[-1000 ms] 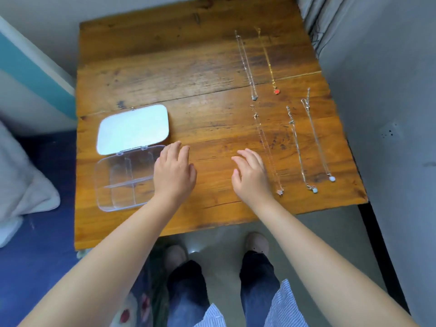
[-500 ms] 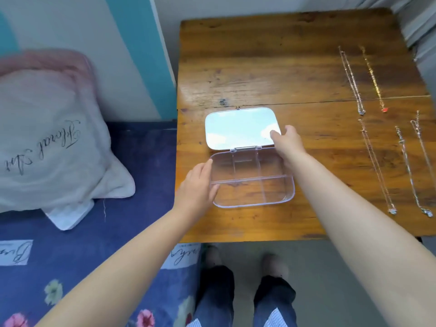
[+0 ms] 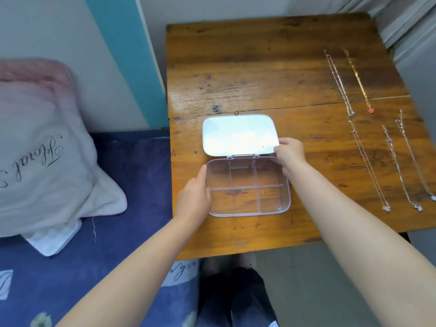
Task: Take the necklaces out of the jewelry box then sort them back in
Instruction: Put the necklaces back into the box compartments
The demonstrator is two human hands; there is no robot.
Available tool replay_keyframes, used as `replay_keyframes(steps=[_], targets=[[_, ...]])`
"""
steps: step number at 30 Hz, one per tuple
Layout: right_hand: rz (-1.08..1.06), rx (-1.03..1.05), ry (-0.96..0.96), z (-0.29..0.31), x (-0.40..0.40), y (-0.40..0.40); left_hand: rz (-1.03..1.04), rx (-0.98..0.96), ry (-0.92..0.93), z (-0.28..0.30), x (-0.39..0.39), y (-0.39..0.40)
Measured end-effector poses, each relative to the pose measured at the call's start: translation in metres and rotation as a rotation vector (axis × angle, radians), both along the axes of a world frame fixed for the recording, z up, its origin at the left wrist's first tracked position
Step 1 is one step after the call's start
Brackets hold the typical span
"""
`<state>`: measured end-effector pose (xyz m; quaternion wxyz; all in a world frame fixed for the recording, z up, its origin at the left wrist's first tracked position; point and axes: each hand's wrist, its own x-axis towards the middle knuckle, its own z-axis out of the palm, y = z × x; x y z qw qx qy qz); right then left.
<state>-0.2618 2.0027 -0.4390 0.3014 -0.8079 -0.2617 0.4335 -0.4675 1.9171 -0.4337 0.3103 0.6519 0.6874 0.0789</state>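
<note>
A clear plastic jewelry box (image 3: 271, 204) lies open on the wooden table (image 3: 259, 74), its compartments holding nothing and its lid (image 3: 238, 135) flat behind it. My left hand (image 3: 194, 199) grips the box's left side. My right hand (image 3: 289, 153) holds the right rear corner, fingers on the lid's edge. Several necklaces lie stretched out in rows on the table's right side: a silver chain (image 3: 339, 83), a gold one with a red pendant (image 3: 358, 81), and three silver ones (image 3: 370, 168) nearer the front.
A bed with a blue floral sheet (image 3: 132, 180) and a white pillow (image 3: 44, 147) stands left of the table. A grey curtain (image 3: 405, 22) hangs at the back right. My legs and feet (image 3: 236, 279) show below the table's front edge.
Both hands moved from the bare tabletop to the box and took hold of its sides. My view swung left, so the necklaces now sit at the right edge.
</note>
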Motion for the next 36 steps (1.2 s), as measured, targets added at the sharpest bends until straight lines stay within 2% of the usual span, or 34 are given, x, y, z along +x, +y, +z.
replay_keyframes(steps=[5, 11, 17, 21, 27, 31, 36], targets=[[0.004, 0.076, -0.011, 0.002, 0.002, 0.02, 0.005, 0.001, 0.049, 0.001, 0.007, 0.025], [0.144, 0.133, -0.104, -0.002, 0.025, 0.071, -0.032, 0.025, 0.153, 0.002, 0.031, 0.085], [0.244, 0.139, -0.079, 0.007, 0.028, 0.073, -0.058, 0.017, 0.182, 0.001, 0.035, 0.093], [0.295, 0.161, -0.093, 0.017, 0.031, 0.053, -0.063, 0.061, 0.219, 0.014, 0.039, 0.085], [0.299, 0.173, -0.167, 0.026, 0.063, 0.0, -0.252, 0.279, 0.197, 0.021, 0.082, 0.075], [0.19, 0.171, -0.124, 0.032, 0.111, -0.059, -0.419, 0.34, 0.136, 0.021, 0.129, 0.059], [0.13, 0.098, -0.213, 0.034, 0.198, -0.122, -0.571, 0.315, 0.106, 0.019, 0.195, 0.027]])
